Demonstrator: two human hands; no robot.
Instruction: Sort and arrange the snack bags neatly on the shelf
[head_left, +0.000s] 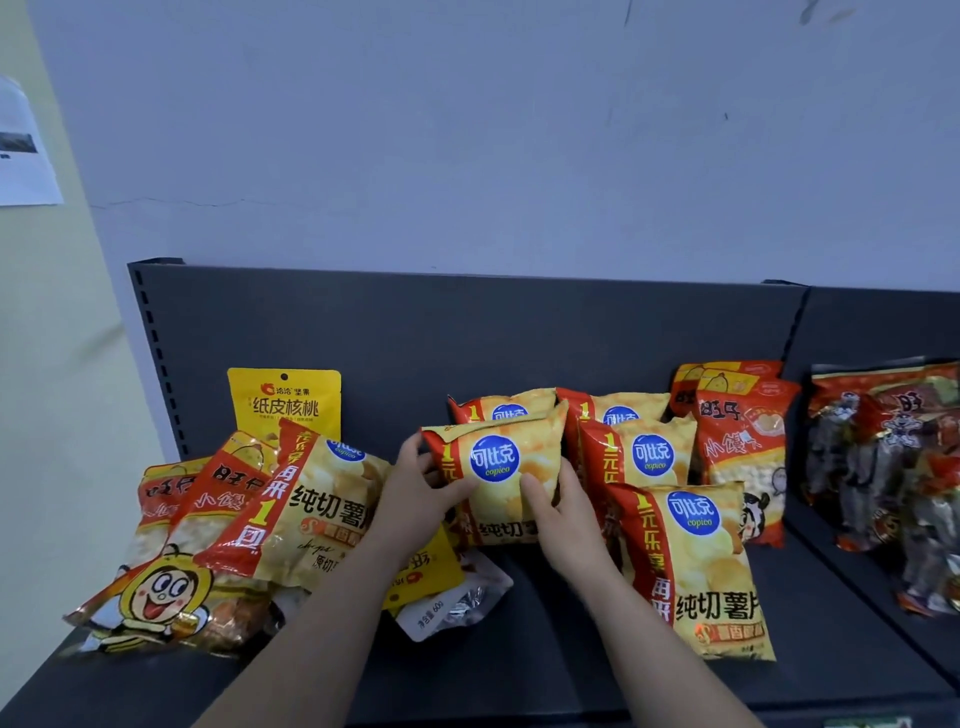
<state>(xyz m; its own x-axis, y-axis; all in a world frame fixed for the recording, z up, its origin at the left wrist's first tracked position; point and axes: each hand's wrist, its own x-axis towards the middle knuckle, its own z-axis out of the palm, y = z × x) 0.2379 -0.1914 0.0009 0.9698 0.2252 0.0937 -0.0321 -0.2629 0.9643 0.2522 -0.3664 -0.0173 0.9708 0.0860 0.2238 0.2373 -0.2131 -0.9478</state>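
Note:
A yellow-and-red chip bag with a blue round logo (511, 452) stands upright in the middle of the dark shelf (545, 649). My left hand (421, 493) grips its left edge and my right hand (563, 514) holds its lower right front. Behind and to its right stand several matching chip bags (644, 457), the nearest one (696, 566) at the front right. Another chip bag (306, 499) leans in a loose pile on the left. Red-and-yellow puff bags (743, 457) stand at the right of the row.
A yellow walnut pouch (285, 405) stands against the back panel on the left. Cartoon-printed red bags (171, 571) lie slumped at the left front. A small yellow-and-silver packet (447, 597) lies flat under my arms. Dark red bags (883, 467) fill the neighbouring shelf section.

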